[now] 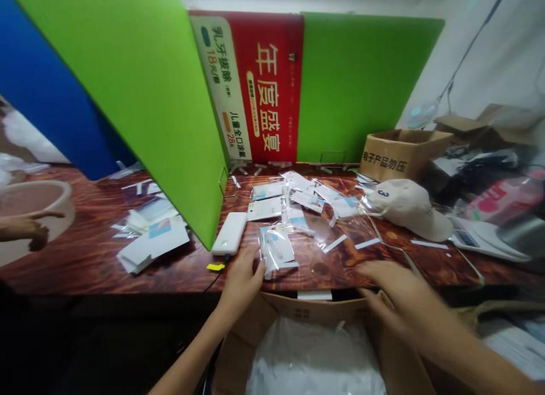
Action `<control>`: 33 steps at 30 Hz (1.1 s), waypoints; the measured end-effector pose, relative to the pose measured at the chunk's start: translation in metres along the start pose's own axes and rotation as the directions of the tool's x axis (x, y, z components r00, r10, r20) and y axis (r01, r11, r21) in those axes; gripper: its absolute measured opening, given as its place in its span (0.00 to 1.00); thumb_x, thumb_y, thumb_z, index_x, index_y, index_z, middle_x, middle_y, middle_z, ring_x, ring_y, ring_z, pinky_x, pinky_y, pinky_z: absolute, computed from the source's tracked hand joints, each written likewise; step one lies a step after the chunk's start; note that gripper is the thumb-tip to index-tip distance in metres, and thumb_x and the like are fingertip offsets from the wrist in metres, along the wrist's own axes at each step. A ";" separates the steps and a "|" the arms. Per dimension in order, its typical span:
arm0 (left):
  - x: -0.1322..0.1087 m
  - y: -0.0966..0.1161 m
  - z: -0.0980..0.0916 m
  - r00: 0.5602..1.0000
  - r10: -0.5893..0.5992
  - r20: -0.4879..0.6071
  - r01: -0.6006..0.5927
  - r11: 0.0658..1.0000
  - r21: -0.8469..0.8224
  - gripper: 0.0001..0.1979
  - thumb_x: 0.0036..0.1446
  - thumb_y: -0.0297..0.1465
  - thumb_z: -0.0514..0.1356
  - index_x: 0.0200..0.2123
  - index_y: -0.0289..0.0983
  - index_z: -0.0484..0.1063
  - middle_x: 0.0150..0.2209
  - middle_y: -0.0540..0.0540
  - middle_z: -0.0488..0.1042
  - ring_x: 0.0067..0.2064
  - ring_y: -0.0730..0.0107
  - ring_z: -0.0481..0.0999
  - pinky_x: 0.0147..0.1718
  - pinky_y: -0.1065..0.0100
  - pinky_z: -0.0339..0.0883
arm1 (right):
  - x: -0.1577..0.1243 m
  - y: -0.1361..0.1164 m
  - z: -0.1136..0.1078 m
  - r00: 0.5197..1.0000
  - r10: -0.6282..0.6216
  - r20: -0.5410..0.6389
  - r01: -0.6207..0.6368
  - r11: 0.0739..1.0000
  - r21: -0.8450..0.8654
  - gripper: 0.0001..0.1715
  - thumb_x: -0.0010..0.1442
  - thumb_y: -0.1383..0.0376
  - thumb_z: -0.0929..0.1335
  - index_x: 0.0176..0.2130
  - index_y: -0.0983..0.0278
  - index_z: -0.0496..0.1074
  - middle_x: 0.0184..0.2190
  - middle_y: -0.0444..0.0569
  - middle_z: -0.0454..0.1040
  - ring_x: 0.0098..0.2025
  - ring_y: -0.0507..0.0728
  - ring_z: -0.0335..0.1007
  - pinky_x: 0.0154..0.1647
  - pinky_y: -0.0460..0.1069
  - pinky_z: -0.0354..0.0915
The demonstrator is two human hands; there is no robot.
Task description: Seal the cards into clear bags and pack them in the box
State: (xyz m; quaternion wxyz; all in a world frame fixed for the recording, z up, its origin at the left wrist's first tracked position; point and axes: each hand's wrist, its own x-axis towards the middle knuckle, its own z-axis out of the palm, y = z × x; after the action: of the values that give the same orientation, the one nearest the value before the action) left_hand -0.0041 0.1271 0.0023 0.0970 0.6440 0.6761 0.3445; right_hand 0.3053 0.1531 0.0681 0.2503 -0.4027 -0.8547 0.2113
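Note:
My left hand (243, 274) is at the table's front edge, its thumb and fingers at the left edge of a clear plastic packet (276, 247) holding a white card. Over the right side of an open cardboard box (315, 311) is my right hand (389, 287), blurred, fingers apart, with nothing visible in it. White plastic-wrapped contents (315, 358) fill the box below the table edge. Several white and blue packets (298, 182) lie scattered behind my left hand. A white power bank (230, 234) with a cable lies left of the packet.
Green panels (361, 83) and a red sign (272, 88) stand upright behind. A box (395, 154), a cap (409, 207) and a scale (485, 239) are at right. Another person's hand (32, 230) is by a tub (38, 199) at left, near stacked cards (157, 244).

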 end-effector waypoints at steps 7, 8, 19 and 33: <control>-0.017 -0.026 0.003 0.985 0.124 0.119 -0.136 0.985 0.105 0.32 0.49 0.17 0.49 0.59 0.32 0.67 0.60 0.34 0.71 0.61 0.55 0.70 0.60 0.53 0.65 | 0.114 -0.023 0.129 0.923 -0.220 0.317 0.291 0.936 -0.198 0.46 0.55 0.56 0.74 0.66 0.68 0.59 0.66 0.67 0.56 0.67 0.75 0.52 0.64 0.67 0.53; -0.020 -0.029 0.002 0.983 0.135 0.128 -0.150 0.982 0.117 0.31 0.51 0.18 0.49 0.60 0.31 0.67 0.60 0.33 0.70 0.62 0.55 0.69 0.59 0.53 0.65 | 0.119 -0.023 0.136 0.914 -0.224 0.338 0.305 0.929 -0.210 0.48 0.55 0.52 0.73 0.66 0.67 0.58 0.66 0.68 0.55 0.67 0.75 0.52 0.64 0.68 0.53; -0.003 -0.032 0.006 0.969 0.204 0.136 -0.228 0.954 0.194 0.23 0.55 0.21 0.53 0.55 0.33 0.70 0.54 0.34 0.74 0.55 0.52 0.74 0.55 0.51 0.70 | 0.115 -0.010 0.147 0.903 -0.246 0.353 0.326 0.927 -0.186 0.39 0.61 0.60 0.68 0.65 0.74 0.58 0.64 0.71 0.59 0.67 0.72 0.53 0.65 0.65 0.55; 0.002 -0.031 -0.006 0.955 0.249 0.162 -0.278 0.942 0.190 0.29 0.52 0.28 0.64 0.58 0.30 0.67 0.58 0.27 0.67 0.59 0.41 0.68 0.56 0.44 0.65 | 0.112 0.006 0.144 0.982 -0.179 0.054 0.170 0.977 0.129 0.31 0.50 0.79 0.63 0.54 0.66 0.70 0.50 0.57 0.75 0.52 0.61 0.71 0.54 0.60 0.67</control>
State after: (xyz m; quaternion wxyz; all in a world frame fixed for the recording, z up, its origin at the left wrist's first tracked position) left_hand -0.0323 0.1289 -0.0112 0.0270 0.7573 0.6083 0.2360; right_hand 0.1611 0.2232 -0.0197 0.2642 -0.3027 -0.8798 0.2540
